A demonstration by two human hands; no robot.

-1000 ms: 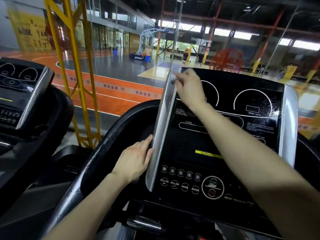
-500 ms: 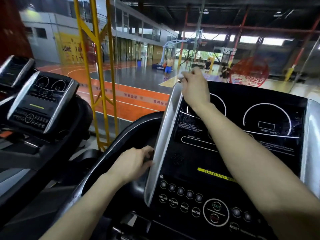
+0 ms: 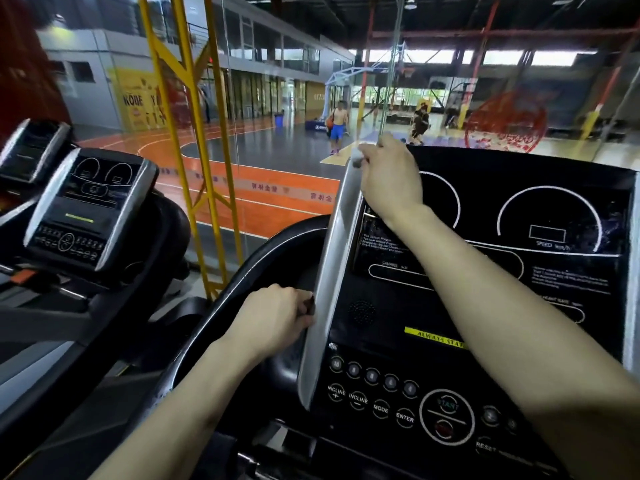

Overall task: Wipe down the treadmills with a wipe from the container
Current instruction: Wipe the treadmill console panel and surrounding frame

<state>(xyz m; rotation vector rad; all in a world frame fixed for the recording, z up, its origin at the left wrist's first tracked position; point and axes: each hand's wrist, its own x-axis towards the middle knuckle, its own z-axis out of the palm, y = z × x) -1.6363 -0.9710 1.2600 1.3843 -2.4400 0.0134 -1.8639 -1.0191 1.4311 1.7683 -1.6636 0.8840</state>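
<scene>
Treadmill gear fills the left edge: a far console point(image 3: 33, 150), cut off by the frame's border, and just beside it a neighbouring console point(image 3: 90, 209), black-faced between two silver side strips, with two dial outlines, a thin yellow-green bar and rows of small buttons; to its right a yellow steel frame point(image 3: 192, 133) rises in front of a glass pane, and beyond the glass lies an orange and grey court floor point(image 3: 263, 188) where a player in blue shorts point(image 3: 337, 128) stands; nearer, a black handrail point(image 3: 239, 271) curves up toward the closest machine; the left hand point(image 3: 273, 320) sits at the handrail's inner side, its grip curled with the fingertips clamped on the left edge of the silver side trim point(image 3: 329, 271), about halfway up that strip; at the trim's top end is the wipe point(image 3: 356, 163), a small pale grey scrap, blurred and mostly hidden, pressed on the console's upper left corner; the right hand point(image 3: 389, 174) holds it, grip closed round it with the knuckles up and the forearm lying across the panel; the treadmill console point(image 3: 485, 306) itself is glossy black, smeared and speckled toward its right side, with two white dial outlines, a yellow label strip, white print, and round buttons marked INCLINE, MODE, ENTER, START and RESET; above its top edge a round red decal point(image 3: 505, 126) shows on the glass.
</scene>
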